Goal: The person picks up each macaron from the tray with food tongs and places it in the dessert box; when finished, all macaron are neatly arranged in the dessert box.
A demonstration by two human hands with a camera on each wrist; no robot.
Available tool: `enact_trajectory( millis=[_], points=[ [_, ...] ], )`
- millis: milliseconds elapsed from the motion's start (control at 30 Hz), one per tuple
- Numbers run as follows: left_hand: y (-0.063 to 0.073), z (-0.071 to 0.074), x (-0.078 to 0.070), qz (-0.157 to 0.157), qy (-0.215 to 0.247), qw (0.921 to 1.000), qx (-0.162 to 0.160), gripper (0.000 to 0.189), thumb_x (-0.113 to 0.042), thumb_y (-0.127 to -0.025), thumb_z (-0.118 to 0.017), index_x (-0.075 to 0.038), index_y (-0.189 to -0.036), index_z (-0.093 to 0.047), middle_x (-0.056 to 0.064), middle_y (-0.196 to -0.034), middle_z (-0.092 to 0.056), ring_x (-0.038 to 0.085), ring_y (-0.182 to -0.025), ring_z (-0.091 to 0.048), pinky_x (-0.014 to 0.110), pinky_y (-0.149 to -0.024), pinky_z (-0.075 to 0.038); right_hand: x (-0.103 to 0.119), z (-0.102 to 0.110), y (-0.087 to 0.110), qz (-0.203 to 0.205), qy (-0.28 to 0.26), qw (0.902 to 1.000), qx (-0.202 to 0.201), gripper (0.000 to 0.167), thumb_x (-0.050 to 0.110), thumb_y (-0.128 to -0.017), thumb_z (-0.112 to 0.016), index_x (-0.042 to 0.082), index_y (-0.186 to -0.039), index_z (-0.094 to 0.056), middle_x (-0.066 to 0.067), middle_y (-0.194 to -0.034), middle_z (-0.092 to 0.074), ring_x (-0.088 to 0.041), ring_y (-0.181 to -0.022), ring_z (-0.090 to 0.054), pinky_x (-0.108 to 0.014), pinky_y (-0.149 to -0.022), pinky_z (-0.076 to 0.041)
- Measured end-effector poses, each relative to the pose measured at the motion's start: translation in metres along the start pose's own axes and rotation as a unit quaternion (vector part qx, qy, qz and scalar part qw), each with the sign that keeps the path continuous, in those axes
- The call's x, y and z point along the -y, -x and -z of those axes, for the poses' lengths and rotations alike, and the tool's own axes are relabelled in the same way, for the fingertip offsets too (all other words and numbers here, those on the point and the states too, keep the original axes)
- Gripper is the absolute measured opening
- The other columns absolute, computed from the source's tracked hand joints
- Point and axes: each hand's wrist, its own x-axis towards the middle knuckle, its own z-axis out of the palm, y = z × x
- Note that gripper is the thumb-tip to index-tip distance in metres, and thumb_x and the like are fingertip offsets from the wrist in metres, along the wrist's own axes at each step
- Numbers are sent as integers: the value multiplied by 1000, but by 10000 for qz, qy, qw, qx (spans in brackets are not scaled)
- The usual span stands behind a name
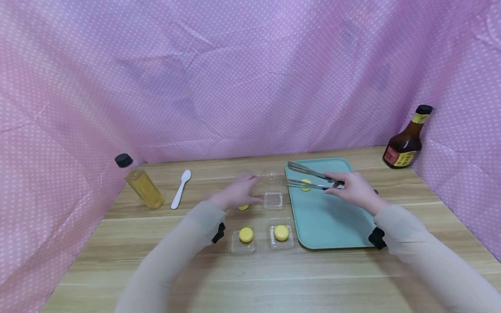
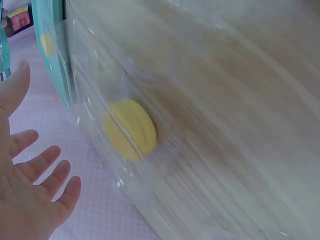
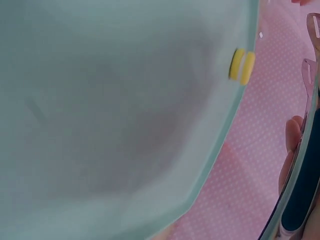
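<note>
Right grip [image 1: 352, 189]: a hand, clamped on the handles of the tongs [image 1: 309, 171]. Tong arms apart, pointing left over the tray [image 1: 332, 221], tips near its left rim.

Left grip [image 1: 238, 191]: a hand, fingers and thumb spread apart, blurred in the head view; left of the back box [image 1: 272, 200].

Tray macaron [image 3: 242, 66]: yellow, one; on the tray near its far left corner. The lower tong arm passes in front of it in the head view; the right wrist view shows it apart from the tongs.

Back box: clear, left of the tray, a clear domed lid [image 1: 271, 175] behind it.

Back macaron [image 1: 243, 207]: yellow, partly hidden by the left hand.

Front left box [image 1: 236, 248]: clear, holding a yellow macaron [image 1: 246, 234].

Front right box [image 1: 290, 244]: clear, holding another macaron [image 1: 281, 232], yellow; just beside the tray.

Tray: pale green, rounded corners, on the right half of the worktop [image 1: 242, 287], which is wood-grained.

Spoon [image 1: 181, 190]: white, left of the left hand.

Clear bottle [image 1: 145, 189]: black cap, amber liquid; far left.

Brown bottle [image 1: 405, 143]: black cap, red and yellow label; back right.

Cloth [image 1: 235, 87]: pink, white dots; hung behind.
</note>
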Motion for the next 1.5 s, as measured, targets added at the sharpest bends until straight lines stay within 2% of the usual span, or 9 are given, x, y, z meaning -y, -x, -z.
enact_trajectory(
  millis=[300,433,800,1000,1100,1267,1500],
  points=[
    [-13,-6,-16,88,-197,9984,526,80,-42,-85,-67,-8,-147,-31,13,-153,-31,35,-143,-21,49,-118,-18,-18,8,9,-259,110,9996,35,56,21,-81,-75,3,-131,-56,-8,-83,-68,-5,-45,-28,-23,-45,-32],
    [-15,-9,-21,82,-381,9972,642,81,-43,-86,-66,-8,-148,-29,12,-152,-32,36,-143,-20,50,-118,-17,-27,9,11,-312,51,9995,102,57,21,-81,-75,1,-130,-55,-9,-82,-68,-7,-46,-29,-23,-44,-31],
    [-16,-11,-29,86,-594,9953,761,78,-43,-87,-65,-11,-149,-29,10,-152,-32,37,-142,-21,55,-116,-17,-38,13,10,-502,179,9979,372,59,22,-81,-75,0,-131,-54,-3,-69,-60,-7,-47,-31,-24,-45,-30],
    [-17,-12,-29,113,-592,9953,759,78,-43,-87,-64,-13,-149,-29,9,-152,-33,35,-142,-22,54,-116,-17,-39,15,5,-438,385,9967,570,57,21,-80,-74,-1,-129,-56,-2,-68,-56,-12,-56,-41,-26,-53,-35],
    [-18,-13,-27,89,-604,9954,734,78,-44,-87,-64,-11,-149,-29,9,-152,-33,34,-142,-23,53,-117,-18,-39,15,2,-336,532,9961,612,56,21,-79,-75,-2,-127,-57,-3,-71,-60,-13,-61,-45,-27,-57,-37],
    [-20,-15,-25,29,-510,9962,706,80,-43,-86,-66,-9,-148,-30,11,-151,-34,34,-141,-24,50,-118,-17,-39,14,1,-196,606,9961,613,56,20,-78,-77,-4,-125,-58,-15,-87,-68,-12,-59,-44,-26,-54,-36],
    [-21,-16,-24,133,-356,9965,750,82,-42,-84,-68,-8,-148,-30,13,-152,-31,40,-142,-20,54,-117,-15,-38,15,-1,-235,610,9955,691,53,21,-79,-76,-2,-124,-60,-15,-86,-66,-12,-55,-36,-26,-50,-30]
  ],
)
